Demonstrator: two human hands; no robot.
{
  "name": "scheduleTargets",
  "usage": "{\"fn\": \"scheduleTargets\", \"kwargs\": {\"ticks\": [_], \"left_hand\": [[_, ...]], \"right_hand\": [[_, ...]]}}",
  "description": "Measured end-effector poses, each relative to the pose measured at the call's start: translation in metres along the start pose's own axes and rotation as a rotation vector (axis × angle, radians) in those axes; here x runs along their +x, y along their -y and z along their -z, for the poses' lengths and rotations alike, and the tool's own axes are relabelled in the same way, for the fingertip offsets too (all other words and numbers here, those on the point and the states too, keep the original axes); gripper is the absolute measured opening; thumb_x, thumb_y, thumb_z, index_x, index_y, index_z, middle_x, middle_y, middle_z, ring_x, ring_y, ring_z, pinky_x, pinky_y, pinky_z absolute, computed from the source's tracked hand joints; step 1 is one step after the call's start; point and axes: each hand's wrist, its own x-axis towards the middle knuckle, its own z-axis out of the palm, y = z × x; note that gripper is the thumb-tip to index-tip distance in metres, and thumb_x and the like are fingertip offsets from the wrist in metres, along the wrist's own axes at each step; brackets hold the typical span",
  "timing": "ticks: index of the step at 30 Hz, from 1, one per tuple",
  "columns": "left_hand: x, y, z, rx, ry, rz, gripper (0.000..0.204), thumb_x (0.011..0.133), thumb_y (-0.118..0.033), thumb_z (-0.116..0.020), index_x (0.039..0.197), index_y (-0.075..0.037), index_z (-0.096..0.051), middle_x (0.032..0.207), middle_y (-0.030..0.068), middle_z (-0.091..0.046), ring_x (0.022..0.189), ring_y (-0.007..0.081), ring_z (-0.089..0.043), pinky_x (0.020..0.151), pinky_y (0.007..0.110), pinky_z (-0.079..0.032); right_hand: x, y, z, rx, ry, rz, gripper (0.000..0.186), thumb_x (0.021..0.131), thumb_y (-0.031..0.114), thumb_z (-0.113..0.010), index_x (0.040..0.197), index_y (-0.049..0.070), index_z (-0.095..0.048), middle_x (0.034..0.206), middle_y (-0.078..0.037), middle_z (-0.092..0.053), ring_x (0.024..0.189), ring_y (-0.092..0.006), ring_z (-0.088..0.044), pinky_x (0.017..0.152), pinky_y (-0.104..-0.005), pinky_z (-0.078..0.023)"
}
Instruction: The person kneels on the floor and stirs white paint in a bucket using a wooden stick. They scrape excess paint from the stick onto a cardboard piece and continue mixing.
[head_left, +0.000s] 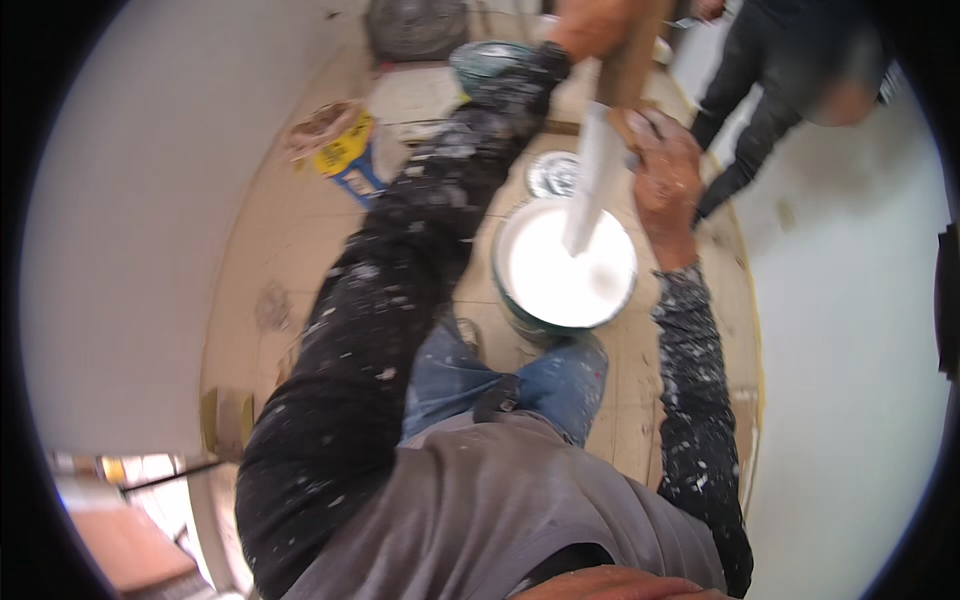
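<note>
A long wooden board, its lower part coated white, slants down into a bucket filled with thick white paint or plaster. My left hand is closed round the upper part of the board, at the top of the view. Beside the coated part, my right hand is closed with its fingers bent. Against the board's edge, between those fingers, shows a thin tan piece whose kind I cannot make out. White spatters cover both black sleeves.
The bucket stands on the tiled floor just ahead of my knees. Behind it lies a round white-smeared lid or tub. A yellow and blue bag is at the left, a green bucket farther back. Another person stands far right, near the white wall.
</note>
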Motion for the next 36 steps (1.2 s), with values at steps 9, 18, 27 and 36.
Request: {"fn": "scheduleTargets", "kwargs": {"ticks": [9, 18, 27, 36], "left_hand": [[0.018, -0.013, 0.019, 0.009, -0.022, -0.066, 0.057, 0.097, -0.043, -0.069, 0.131, -0.001, -0.054, 0.109, 0.0095, -0.065, 0.091, 0.0153, -0.063, 0.076, 0.03, -0.054], [0.026, -0.016, 0.022, -0.008, -0.05, 0.027, 0.059, 0.095, -0.044, -0.07, 0.132, -0.001, -0.053, 0.106, 0.0092, -0.063, 0.089, 0.0174, -0.063, 0.075, 0.032, -0.054], [0.01, -0.007, 0.031, 0.046, -0.134, 0.0, 0.061, 0.093, -0.046, -0.07, 0.13, 0.0, -0.055, 0.104, 0.0083, -0.064, 0.089, 0.0178, -0.063, 0.077, 0.034, -0.053], [0.001, 0.007, 0.028, 0.174, -0.007, 0.153, 0.05, 0.094, -0.048, -0.069, 0.112, -0.001, -0.067, 0.092, 0.0047, -0.067, 0.08, 0.0139, -0.062, 0.072, 0.032, -0.051]], "right_hand": [[-0.071, 0.006, -0.025, 0.114, 0.14, -0.025, 0.043, 0.081, -0.007, -0.065, 0.121, 0.009, -0.07, 0.118, -0.012, -0.065, 0.113, -0.035, -0.062, 0.099, -0.0464, -0.049], [-0.204, 0.041, -0.04, 0.187, 0.385, -0.205, 0.028, 0.087, -0.002, -0.063, 0.112, 0.005, -0.073, 0.11, -0.014, -0.068, 0.106, -0.0335, -0.064, 0.095, -0.0446, -0.05], [-0.22, 0.042, -0.001, 0.279, 0.39, -0.402, 0.032, 0.086, -0.008, -0.067, 0.114, 0.005, -0.073, 0.108, -0.013, -0.071, 0.108, -0.0328, -0.066, 0.094, -0.041, -0.053], [-0.019, -0.008, -0.016, 0.255, 0.03, -0.161, 0.046, 0.085, -0.009, -0.066, 0.126, 0.011, -0.073, 0.118, -0.017, -0.07, 0.113, -0.0339, -0.066, 0.097, -0.0405, -0.055]]}}
